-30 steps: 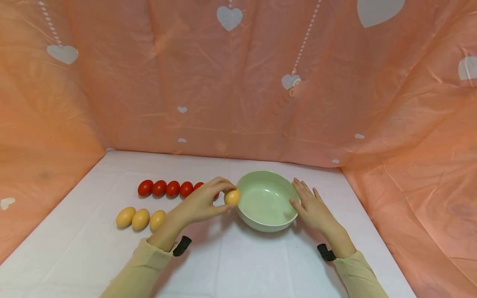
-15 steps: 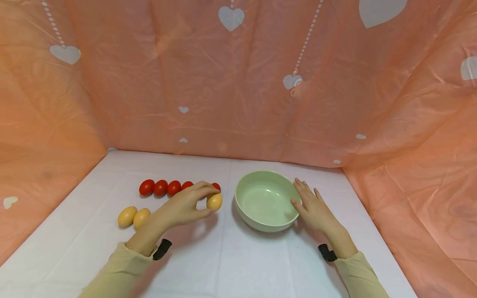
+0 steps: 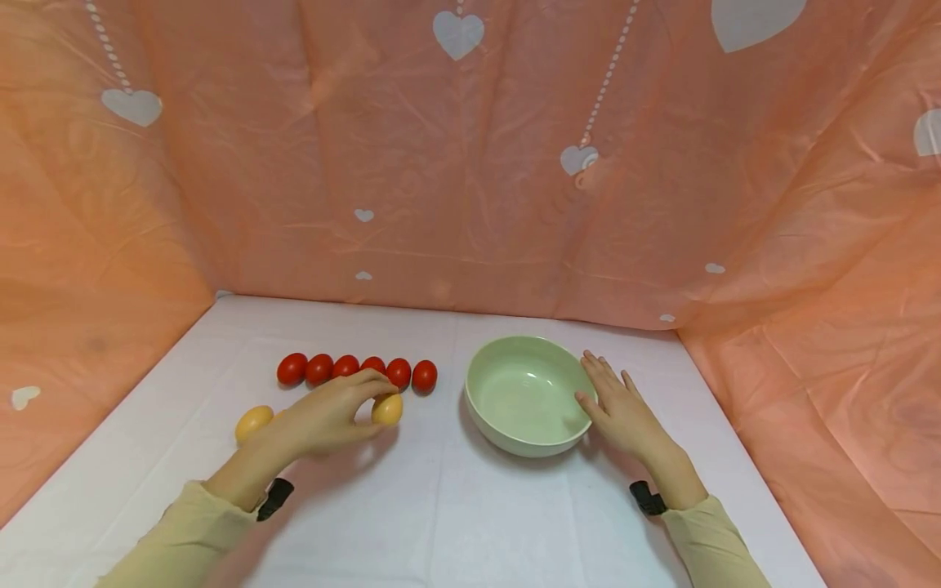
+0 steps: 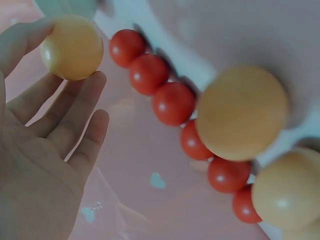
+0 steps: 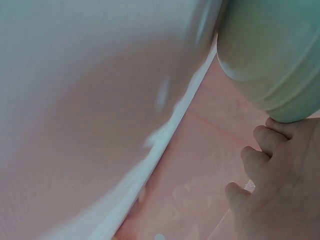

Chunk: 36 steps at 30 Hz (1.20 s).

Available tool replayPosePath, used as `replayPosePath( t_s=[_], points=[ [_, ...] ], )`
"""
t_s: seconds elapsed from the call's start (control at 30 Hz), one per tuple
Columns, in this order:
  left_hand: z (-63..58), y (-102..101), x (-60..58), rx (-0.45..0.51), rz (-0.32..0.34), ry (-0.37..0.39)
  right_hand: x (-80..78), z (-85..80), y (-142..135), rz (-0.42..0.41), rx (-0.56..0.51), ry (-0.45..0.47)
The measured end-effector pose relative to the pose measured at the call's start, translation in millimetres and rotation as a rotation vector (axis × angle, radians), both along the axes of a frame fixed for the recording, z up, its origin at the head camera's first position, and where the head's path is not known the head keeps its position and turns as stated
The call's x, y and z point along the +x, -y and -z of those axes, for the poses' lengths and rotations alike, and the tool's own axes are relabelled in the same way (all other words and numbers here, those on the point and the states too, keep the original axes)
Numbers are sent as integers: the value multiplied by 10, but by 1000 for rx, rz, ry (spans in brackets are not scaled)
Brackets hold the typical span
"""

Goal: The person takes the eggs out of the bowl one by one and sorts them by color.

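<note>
My left hand (image 3: 323, 416) pinches a yellow egg (image 3: 387, 409) between thumb and fingertips, in front of the row of red tomatoes (image 3: 425, 376). In the left wrist view that egg (image 4: 73, 48) shows whole, thumb at its upper left and fingertips beneath. On the cloth by the left forearm lie more yellow eggs (image 3: 253, 425), mostly covered by the arm in the head view; two show large in the left wrist view. A light green bowl (image 3: 525, 400) stands at centre, with nothing in it. My right hand (image 3: 623, 412) rests with straight fingers along its right side.
A white cloth (image 3: 478, 523) covers the table. Peach curtains (image 3: 456, 188) with pale hearts rise behind it and along both sides. The tomatoes form a row left of the bowl, with a gap between row and bowl.
My left hand has moved left, away from the bowl's left rim, carrying the egg. Its arm now covers more of the eggs, and the right end of the tomato row shows. My right hand stays put.
</note>
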State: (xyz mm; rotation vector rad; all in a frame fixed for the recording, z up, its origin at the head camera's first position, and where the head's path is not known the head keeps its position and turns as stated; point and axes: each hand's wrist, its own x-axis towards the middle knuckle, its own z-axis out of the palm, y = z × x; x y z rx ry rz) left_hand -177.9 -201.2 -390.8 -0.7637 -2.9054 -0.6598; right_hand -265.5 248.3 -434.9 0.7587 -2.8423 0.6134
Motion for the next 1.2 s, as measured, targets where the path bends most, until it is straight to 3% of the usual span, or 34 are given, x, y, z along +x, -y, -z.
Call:
replayPosePath(
  t_s=[0.5,1.2],
  points=[
    [130,235,53,-132,-29,-22,-9,3,-1,-7,-6,-6],
    [188,366,81,-152,-52,4,-23,17,1,3,-4,24]
  ],
)
